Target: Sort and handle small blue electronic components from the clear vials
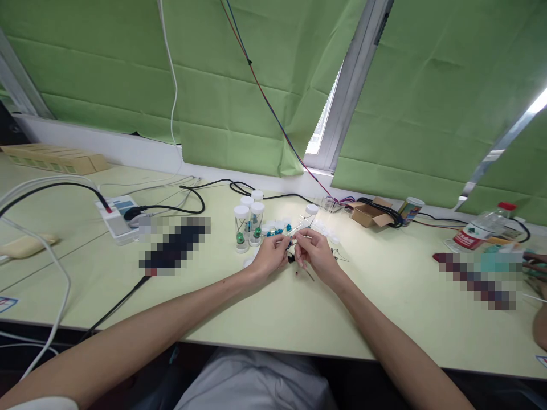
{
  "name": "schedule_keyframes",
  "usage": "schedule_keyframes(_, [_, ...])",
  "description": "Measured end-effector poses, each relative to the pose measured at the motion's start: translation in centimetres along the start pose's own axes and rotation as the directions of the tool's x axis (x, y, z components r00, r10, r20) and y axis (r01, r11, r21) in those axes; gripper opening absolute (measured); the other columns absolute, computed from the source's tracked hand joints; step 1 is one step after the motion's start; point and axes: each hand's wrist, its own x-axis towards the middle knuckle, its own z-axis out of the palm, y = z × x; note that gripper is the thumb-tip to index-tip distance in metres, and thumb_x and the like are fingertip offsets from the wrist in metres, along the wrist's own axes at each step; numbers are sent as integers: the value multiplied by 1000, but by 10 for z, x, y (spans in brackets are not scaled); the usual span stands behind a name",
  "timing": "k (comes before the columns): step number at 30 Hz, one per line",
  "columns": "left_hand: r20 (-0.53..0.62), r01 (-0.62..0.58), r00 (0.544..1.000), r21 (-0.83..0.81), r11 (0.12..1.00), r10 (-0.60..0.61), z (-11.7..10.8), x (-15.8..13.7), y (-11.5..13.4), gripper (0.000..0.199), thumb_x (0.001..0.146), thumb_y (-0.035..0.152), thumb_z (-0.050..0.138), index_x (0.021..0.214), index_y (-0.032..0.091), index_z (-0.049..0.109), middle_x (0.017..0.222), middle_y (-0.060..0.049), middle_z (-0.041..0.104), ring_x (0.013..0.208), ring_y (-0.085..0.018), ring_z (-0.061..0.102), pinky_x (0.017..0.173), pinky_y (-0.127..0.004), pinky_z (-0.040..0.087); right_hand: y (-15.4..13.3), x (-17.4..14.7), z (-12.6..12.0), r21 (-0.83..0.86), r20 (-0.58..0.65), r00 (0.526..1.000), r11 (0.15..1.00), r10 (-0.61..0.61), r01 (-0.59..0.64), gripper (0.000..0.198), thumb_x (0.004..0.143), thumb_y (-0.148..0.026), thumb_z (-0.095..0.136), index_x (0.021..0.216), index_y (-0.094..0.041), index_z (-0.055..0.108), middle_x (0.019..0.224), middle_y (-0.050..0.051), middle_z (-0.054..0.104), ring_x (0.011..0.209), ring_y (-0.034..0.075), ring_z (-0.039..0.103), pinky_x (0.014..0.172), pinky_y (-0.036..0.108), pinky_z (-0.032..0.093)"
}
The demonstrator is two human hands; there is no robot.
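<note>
My left hand (272, 254) and my right hand (317, 250) meet above the table, fingertips almost touching. Both are closed in a pinch around something small and dark; its kind is too small to make out. A thin dark stick or wire (308, 274) pokes out below my right hand. To the left of my left hand stand several clear tubes with white caps, among them a front tube (241, 228) with a green bead-like ball inside. Small blue pieces (278, 231) lie just beyond the fingers. Another white-capped tube (311, 214) is behind my right hand.
A power strip (122, 219) with cables and a blurred dark object (175, 247) lie left. Toward the back right are an open cardboard box (371, 212), a can (412, 210) and a red-capped bottle (482, 228). Another person's hand (536, 267) shows at the right edge.
</note>
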Motion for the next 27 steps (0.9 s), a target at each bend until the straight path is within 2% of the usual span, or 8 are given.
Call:
schedule_keyframes(7, [-5, -16, 1000, 21, 1000, 16, 0, 0, 0, 37, 89, 50, 53, 73, 17, 56, 46, 5, 43, 38, -8, 36, 41, -22, 21, -2, 0, 2, 58, 8, 999, 997, 44, -44, 34, 77, -49, 73, 83, -19, 56, 52, -6, 57, 39, 10, 51, 34, 19, 34])
schedule_keyframes(18, [9, -4, 1000, 7, 1000, 4, -1, 2, -2, 41, 84, 56, 59, 74, 17, 58, 45, 4, 47, 38, -8, 35, 40, -22, 21, -1, -1, 2, 26, 16, 1000, 999, 23, -23, 33, 79, -50, 71, 82, -19, 58, 53, -5, 57, 41, 10, 52, 35, 20, 36])
schedule_keyframes(22, [19, 5, 1000, -8, 1000, -4, -1, 2, -3, 40, 83, 55, 60, 72, 17, 57, 46, 3, 47, 38, -8, 35, 40, -22, 22, -3, -1, 4, -28, -26, 1000, 999, -16, 16, 35, 78, -51, 71, 78, -19, 57, 53, -5, 57, 40, 11, 52, 35, 21, 38])
schedule_keyframes(27, [25, 15, 1000, -7, 1000, -15, 0, 1, -1, 38, 85, 53, 57, 71, 18, 54, 45, 5, 43, 38, -7, 34, 41, -22, 21, 0, -1, 5, -147, -77, 989, 983, -123, 111, 33, 82, -50, 67, 77, -19, 58, 54, -4, 57, 40, 11, 52, 36, 22, 40])
